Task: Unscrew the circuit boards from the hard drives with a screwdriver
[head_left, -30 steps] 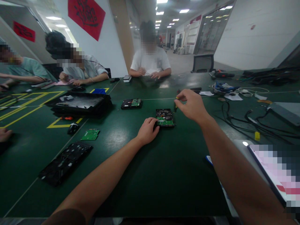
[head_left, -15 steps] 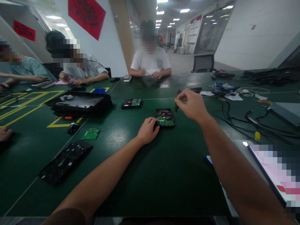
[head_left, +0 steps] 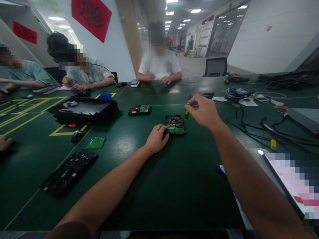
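A hard drive point(head_left: 175, 124) lies board side up on the green table point(head_left: 159, 186), its green circuit board showing. My left hand point(head_left: 157, 138) rests on the drive's near left corner and holds it down. My right hand point(head_left: 203, 112) hovers just right of the drive, fingers pinched on the top of a small screwdriver point(head_left: 186, 113) with a yellow and dark handle. The screwdriver stands nearly upright at the drive's far right corner.
A second hard drive point(head_left: 140, 110) lies further back. A black tray stack point(head_left: 84, 111), a loose green circuit board point(head_left: 96, 143) and a black panel point(head_left: 69, 172) lie to the left. Cables point(head_left: 264, 124) and a tablet point(head_left: 294, 186) are on the right. Three people sit across the table.
My right hand has shifted slightly at the screwdriver's top, fingers turning a little. My left hand and the drive have stayed in place.
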The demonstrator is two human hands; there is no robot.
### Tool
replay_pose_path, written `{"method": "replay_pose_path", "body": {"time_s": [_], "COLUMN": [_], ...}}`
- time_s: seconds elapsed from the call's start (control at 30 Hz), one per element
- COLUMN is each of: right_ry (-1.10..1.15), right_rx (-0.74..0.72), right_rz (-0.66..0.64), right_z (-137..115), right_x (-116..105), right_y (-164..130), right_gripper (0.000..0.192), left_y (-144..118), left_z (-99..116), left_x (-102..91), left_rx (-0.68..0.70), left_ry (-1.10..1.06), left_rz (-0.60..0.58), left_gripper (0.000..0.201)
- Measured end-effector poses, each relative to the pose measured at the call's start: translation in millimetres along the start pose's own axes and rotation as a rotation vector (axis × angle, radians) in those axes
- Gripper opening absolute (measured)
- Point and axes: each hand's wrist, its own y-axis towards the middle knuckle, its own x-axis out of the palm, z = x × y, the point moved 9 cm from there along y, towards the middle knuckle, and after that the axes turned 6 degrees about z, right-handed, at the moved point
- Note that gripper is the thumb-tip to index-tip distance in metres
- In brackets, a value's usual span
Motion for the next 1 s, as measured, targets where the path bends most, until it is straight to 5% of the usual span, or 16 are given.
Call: {"method": "replay_pose_path", "body": {"time_s": [1.0], "right_ry": [-0.027], "right_rx": [-0.049], "right_rz": [-0.013], "right_z": [-3.5], "right_x": [2.7], "right_y": [-1.2], "right_gripper": [0.008], "left_y": [-0.2], "left_z": [2.0], "left_x": [-1.5], "left_rx": [0.010], "left_ry": [0.001], "left_rz": [0.002], "left_gripper": [0.035]}}
